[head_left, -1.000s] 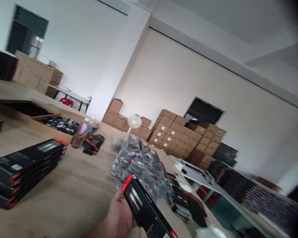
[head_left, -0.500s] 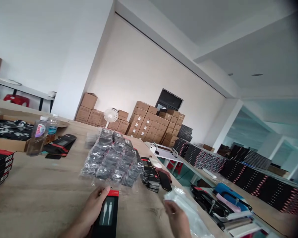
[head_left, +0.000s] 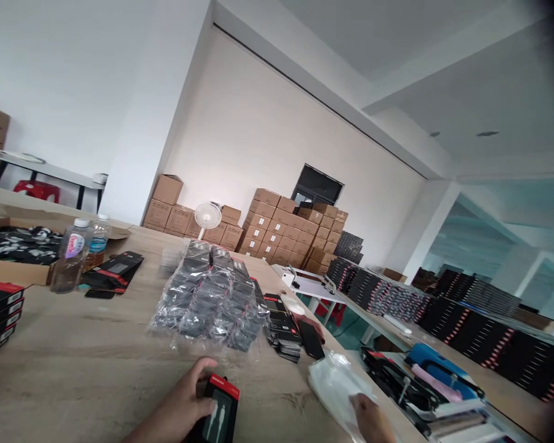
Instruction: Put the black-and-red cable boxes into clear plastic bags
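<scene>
My left hand (head_left: 184,403) is closed around a black cable box (head_left: 220,409) with a red top edge. Two white cable connectors show through its front window, and its lower part runs out of view. On the right, my right hand (head_left: 373,418) has its fingers pinched on a clear plastic bag (head_left: 335,384) in a pile of such bags; how many it grips is hidden. Beyond my hands sits a heap of bagged boxes (head_left: 212,295), wrapped in clear plastic. To its right lies a stack of black flat packages (head_left: 284,332).
Several black boxes (head_left: 0,317) are stacked at the left edge. Two bottles (head_left: 71,258) stand beside an open carton (head_left: 18,271). A dark phone-like slab (head_left: 311,337) lies near the bags. Brown cartons (head_left: 277,227) and a white fan (head_left: 207,215) are farther back.
My left hand has tilted the cable box and shifted it slightly right and down. My right hand has moved right and down over the plastic bags.
</scene>
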The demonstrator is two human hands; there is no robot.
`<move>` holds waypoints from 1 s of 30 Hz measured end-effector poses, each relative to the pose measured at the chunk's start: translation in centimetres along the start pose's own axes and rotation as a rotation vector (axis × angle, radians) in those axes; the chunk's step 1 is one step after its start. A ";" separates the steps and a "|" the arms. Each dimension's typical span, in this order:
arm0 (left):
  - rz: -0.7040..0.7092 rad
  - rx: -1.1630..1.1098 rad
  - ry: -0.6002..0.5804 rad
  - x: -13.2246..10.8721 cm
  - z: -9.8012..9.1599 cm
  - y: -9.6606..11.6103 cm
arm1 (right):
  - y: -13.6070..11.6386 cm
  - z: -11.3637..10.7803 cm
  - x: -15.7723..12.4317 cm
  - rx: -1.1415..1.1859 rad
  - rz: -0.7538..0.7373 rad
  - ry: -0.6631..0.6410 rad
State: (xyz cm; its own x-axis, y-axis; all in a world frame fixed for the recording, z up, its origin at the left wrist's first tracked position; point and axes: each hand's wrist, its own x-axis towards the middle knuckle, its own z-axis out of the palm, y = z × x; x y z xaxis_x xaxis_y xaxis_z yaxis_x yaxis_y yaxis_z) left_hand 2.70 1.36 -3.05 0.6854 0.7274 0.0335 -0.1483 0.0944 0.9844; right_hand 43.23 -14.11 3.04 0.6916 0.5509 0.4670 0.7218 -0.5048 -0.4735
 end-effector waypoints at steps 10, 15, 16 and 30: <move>0.076 0.290 -0.022 -1.0 1.0 2.4 | -15.1 2.8 -9.2 -0.274 -0.700 -0.187; 0.105 0.243 -0.102 -1.0 1.2 1.7 | -20.3 6.0 -14.1 -0.319 -1.032 -0.102; 0.087 0.228 -0.108 -0.9 1.1 1.5 | -20.7 6.4 -14.4 -0.292 -1.026 -0.117; -0.019 0.205 -0.020 -0.5 1.1 0.3 | -16.6 6.6 -16.0 0.230 -0.679 -0.220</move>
State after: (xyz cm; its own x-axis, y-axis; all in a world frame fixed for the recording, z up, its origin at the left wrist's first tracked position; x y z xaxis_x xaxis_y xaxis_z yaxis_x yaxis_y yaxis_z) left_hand 3.05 0.27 -2.54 0.7009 0.7131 0.0161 0.0113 -0.0337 0.9994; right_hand 19.97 -10.14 -1.52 0.0570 0.8244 0.5632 0.9480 0.1322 -0.2896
